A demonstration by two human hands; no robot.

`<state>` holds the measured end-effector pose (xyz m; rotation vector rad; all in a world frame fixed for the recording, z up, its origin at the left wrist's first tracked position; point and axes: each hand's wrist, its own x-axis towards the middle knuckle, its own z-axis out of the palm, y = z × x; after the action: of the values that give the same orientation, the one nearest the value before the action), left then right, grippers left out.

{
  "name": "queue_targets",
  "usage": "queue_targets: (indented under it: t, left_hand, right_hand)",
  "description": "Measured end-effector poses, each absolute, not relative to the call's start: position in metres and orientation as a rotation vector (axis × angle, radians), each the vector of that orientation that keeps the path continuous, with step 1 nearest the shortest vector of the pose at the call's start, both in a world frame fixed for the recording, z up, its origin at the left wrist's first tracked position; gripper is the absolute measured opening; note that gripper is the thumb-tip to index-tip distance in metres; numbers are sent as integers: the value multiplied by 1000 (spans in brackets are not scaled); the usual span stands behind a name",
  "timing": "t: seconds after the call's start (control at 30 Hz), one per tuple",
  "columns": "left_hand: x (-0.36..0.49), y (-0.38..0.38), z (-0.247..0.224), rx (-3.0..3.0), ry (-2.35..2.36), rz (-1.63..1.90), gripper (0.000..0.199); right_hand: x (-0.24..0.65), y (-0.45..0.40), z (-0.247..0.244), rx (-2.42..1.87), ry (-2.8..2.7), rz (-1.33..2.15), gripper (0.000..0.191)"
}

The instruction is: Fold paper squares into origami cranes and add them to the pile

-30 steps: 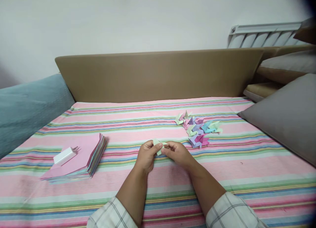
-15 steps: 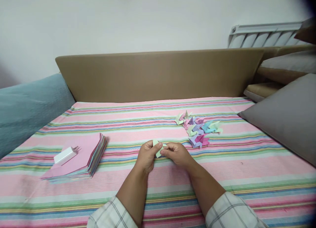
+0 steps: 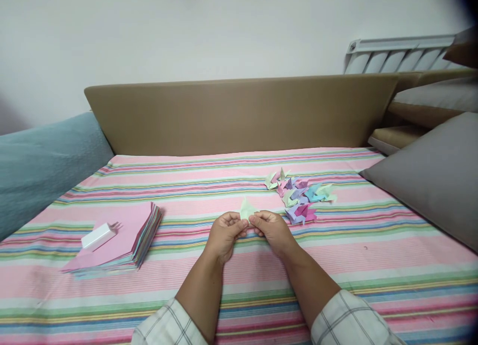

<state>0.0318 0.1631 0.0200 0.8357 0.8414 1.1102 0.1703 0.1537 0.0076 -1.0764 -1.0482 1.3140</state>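
Observation:
A small pale green folded paper (image 3: 246,209) stands up between my two hands, its pointed tip facing away from me. My left hand (image 3: 226,234) pinches its lower left edge between thumb and fingers. On the lower right edge, my right hand (image 3: 272,231) pinches it the same way, and the two thumbs nearly touch. Beyond my right hand lies a cluster of folded paper figures (image 3: 298,194) in green, pink, purple and blue. The paper's underside is hidden by my fingers.
At left, a stack of coloured paper sheets (image 3: 123,235) carries a white plug adapter (image 3: 98,236). Striped cloth (image 3: 186,295) covers the surface, with a brown backrest (image 3: 239,117) behind. A blue cushion (image 3: 48,161) is at left, a grey cushion (image 3: 433,171) at right.
The green paper has turned so that its point faces away and shows above my fingers. My right hand has shifted its pinch, and both hands now hold the paper's near edge.

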Motion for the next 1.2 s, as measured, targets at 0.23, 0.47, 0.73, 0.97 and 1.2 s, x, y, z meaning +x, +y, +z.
queue_targets:
  t: [0.23, 0.47, 0.73, 0.97, 1.2]
  left_hand:
    - [32, 164, 20, 828, 854, 1150, 35]
    - [32, 164, 20, 774, 811, 1154, 44]
    - [31, 164, 18, 872, 800, 1158, 37]
    - [32, 164, 17, 943, 840, 1158, 33]
    - [33, 167, 14, 971, 872, 1243, 32]
  right_hand:
    - [169, 155, 5, -968, -1005, 1332, 32]
    - [169, 157, 0, -949, -948, 1310, 31]
    - [171, 155, 4, -815, -797, 1411, 43]
    - [174, 155, 7, -806, -789, 1426, 30]
    - [174, 151, 12, -826, -857, 1442, 27]
